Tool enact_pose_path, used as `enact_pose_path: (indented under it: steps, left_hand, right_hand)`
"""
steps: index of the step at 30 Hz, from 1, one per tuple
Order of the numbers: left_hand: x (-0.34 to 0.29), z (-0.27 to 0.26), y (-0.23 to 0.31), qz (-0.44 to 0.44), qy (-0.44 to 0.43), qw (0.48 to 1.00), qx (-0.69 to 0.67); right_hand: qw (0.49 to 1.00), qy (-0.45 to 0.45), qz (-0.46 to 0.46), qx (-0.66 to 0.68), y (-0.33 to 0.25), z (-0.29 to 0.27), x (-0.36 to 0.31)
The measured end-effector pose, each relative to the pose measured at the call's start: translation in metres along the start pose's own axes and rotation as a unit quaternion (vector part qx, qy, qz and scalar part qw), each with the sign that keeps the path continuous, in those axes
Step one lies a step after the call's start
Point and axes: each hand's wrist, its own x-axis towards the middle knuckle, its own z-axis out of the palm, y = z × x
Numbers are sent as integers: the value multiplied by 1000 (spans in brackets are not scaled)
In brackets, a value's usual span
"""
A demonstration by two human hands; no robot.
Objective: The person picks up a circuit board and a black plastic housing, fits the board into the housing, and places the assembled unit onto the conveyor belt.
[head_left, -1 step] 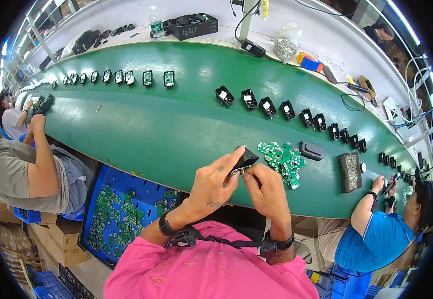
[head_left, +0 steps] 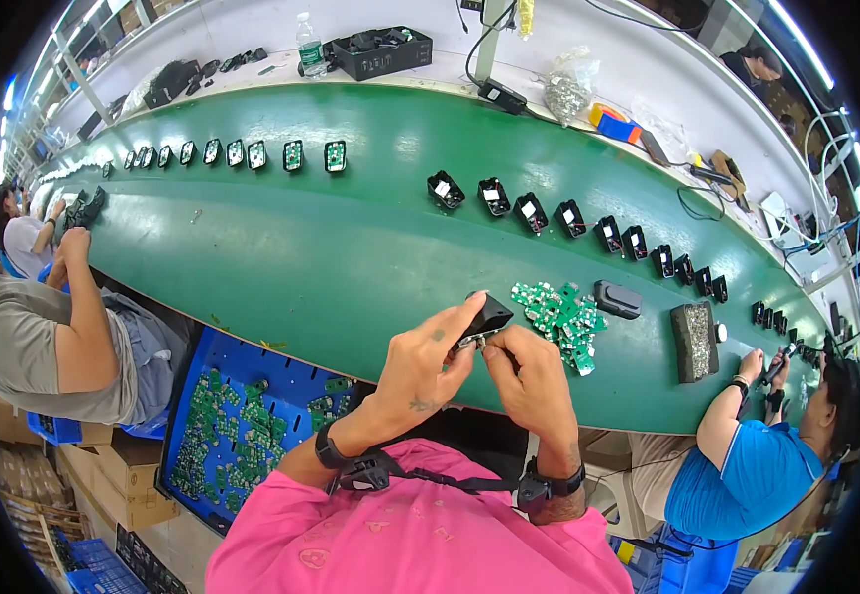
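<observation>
The left hand (head_left: 425,358) is clamped on a black case (head_left: 490,315), fingers and thumb curled around its sides, while the right hand (head_left: 529,381) pinches its fingertips together at the case's near edge; what lies between those fingertips is too small to tell. The hands meet around the case just above the surface (head_left: 252,238), near its front edge, with both forearms angled inward from below. Just right of them lies a pile of green circuit boards (head_left: 560,322), with a closed black box (head_left: 618,299) beside it. Farther back, open black cases (head_left: 531,212) stand in a row. A blue bin (head_left: 220,348) holding more boards sits below the surface at left. Co-workers sit at either side, one in a blue shirt (head_left: 747,485).
</observation>
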Motion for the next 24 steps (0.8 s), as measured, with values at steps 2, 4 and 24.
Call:
enact_pose_path:
  steps: [2, 4, 24]
  left_hand:
    - [-1, 1, 0, 8, -1, 1000, 12]
    - [-2, 3, -2, 61, 18, 996, 57]
    - [-10, 18, -37, -228, -103, 889, -384]
  right_hand:
    - [1000, 2, -1, -3, 0, 0, -1]
    - [1000, 3, -1, -6, -1, 0, -1]
    - [990, 105, 96, -25, 32, 17, -19]
